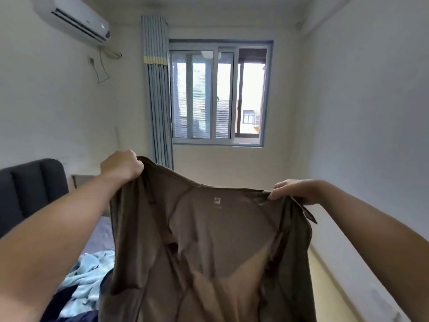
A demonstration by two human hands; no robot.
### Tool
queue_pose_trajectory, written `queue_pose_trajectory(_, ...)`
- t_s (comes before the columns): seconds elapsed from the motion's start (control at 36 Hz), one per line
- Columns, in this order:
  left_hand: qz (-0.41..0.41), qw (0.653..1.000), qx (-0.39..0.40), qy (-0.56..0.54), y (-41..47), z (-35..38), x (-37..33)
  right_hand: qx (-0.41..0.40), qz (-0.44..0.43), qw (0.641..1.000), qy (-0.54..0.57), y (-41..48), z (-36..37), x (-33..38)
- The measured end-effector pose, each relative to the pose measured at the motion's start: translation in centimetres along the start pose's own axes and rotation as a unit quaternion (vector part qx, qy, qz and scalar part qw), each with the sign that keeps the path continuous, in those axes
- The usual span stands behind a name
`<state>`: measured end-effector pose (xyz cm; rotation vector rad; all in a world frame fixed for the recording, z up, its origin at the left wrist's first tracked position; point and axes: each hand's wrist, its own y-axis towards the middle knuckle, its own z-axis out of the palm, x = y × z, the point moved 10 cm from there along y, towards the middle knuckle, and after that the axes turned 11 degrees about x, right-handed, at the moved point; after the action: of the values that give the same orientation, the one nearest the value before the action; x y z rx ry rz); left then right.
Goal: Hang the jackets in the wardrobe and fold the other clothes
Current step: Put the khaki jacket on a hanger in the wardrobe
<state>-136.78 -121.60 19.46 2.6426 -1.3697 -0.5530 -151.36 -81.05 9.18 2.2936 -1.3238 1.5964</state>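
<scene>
The brown shirt [209, 240] hangs in the lower middle of the frame, held up in the air and spread wide by its shoulders. The left hand [121, 167], at centre left, has its fingers curled in a fist around one shoulder. The right hand [294, 190], at centre right and a little lower, pinches the other shoulder between fingertips and thumb. It looks like a thin top, not a jacket, so I judge this to be the folding step, with the garment being opened out and squared. Next it probably needs laying flat on the bed [102, 231] at lower left, beside the light blue garment [88, 273], with the shoulders kept level. Printed inside the neck is a small white square logo [217, 200] shaped like an F; the faint line beneath it is too small to read.
</scene>
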Motion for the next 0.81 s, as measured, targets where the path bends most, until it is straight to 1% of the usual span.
queue_pose_trajectory(0.06, -0.002, 1.0, 0.0, 0.007, 0.2, 0.2, 0.3, 0.005, 0.008, 1.0, -0.017, -0.3, -0.5, -0.9)
queue_pose_trajectory(0.14, 0.017, 1.0, -0.006, 0.018, 0.4, 0.4, -0.5, -0.036, 0.018, 0.996, -0.075, -0.6, -1.9, -1.5)
queue_pose_trajectory(0.19, 0.031, 0.999, -0.005, 0.027, 0.4, 0.8, -1.4, -0.043, 0.019, 0.994, -0.101, -0.8, -2.4, -1.6)
queue_pose_trajectory(0.28, 0.047, 0.998, -0.002, 0.039, 0.3, 1.4, -2.5, -0.022, 0.007, 0.996, -0.083, -0.9, -2.5, -1.9)
queue_pose_trajectory(0.39, 0.06, 0.997, -0.006, 0.049, 0.2, 1.7, -2.8, 0.025, -0.013, 0.999, -0.025, -1.4, -2.3, -1.9)
queue_pose_trajectory(0.42, 0.059, 0.997, -0.007, 0.047, 0.2, 1.7, -2.6, 0.028, -0.011, 0.999, -0.025, -1.8, -2.4, -2.0)
queue_pose_trajectory(0.47, 0.052, 0.997, -0.01, 0.048, 0.2, 1.7, -2.1, 0.013, 0.009, 0.998, -0.063, -2.4, -3.2, -2.3)
queue_pose_trajectory(0.53, 0.039, 0.997, -0.014, 0.065, -0.1, 1.9, -1.7, -0.046, 0.061, 0.984, -0.161, -3.0, -4.3, -2.8)
queue_pose_trajectory(0.56, 0.037, 0.996, -0.016, 0.075, -0.2, 2.0, -1.7, -0.092, 0.082, 0.967, -0.223, -3.4, -4.9, -2.6)
queue_pose_trajectory(0.58, 0.039, 0.996, -0.022, 0.076, -0.4, 2.1, -2.1, -0.163, 0.085, 0.946, -0.266, -3.7, -6.3, -2.1)
queue_pose_trajectory(0.61, 0.049, 0.996, -0.038, 0.067, -0.7, 1.8, -2.7, -0.237, 0.065, 0.926, -0.286, -4.2, -7.3, -1.0)
queue_pose_trajectory(0.64, 0.063, 0.995, -0.063, 0.047, -1.0, 1.2, -3.4, -0.305, 0.025, 0.91, -0.279, -4.8, -8.1, 0.3)
queue_pose_trajectory(0.67, 0.075, 0.992, -0.098, 0.02, -1.3, 0.4, -4.1, -0.368, -0.022, 0.895, -0.25, -5.7, -8.8, 1.4)
queue_pose_trajectory(0.69, 0.079, 0.988, -0.131, -0.006, -1.5, -0.5, -4.5, -0.413, -0.051, 0.881, -0.224, -6.4, -9.5, 2.1)
queue_pose_trajectory(0.72, 0.074, 0.987, -0.143, -0.02, -1.4, -1.1, -4.7, -0.433, -0.048, 0.876, -0.207, -6.6, -10.0, 2.2)
queue_pose_trajectory(0.75, 0.056, 0.991, -0.117, -0.018, -1.0, -0.8, -4.6, -0.421, 0.003, 0.881, -0.214, -6.3, -9.9, 1.4)
queue_pose_trajectory(0.78, 0.032, 0.998, -0.06, -0.001, -0.6, 0.3, -4.3, -0.393, 0.074, 0.884, -0.242, -5.8, -9.5, 0.1)
queue_pose_trajectory(0.81, 0.007, 1.0, 0.003, 0.002, -0.4, 1.7, -3.7, -0.373, 0.137, 0.879, -0.265, -5.8, -9.0, -1.4)
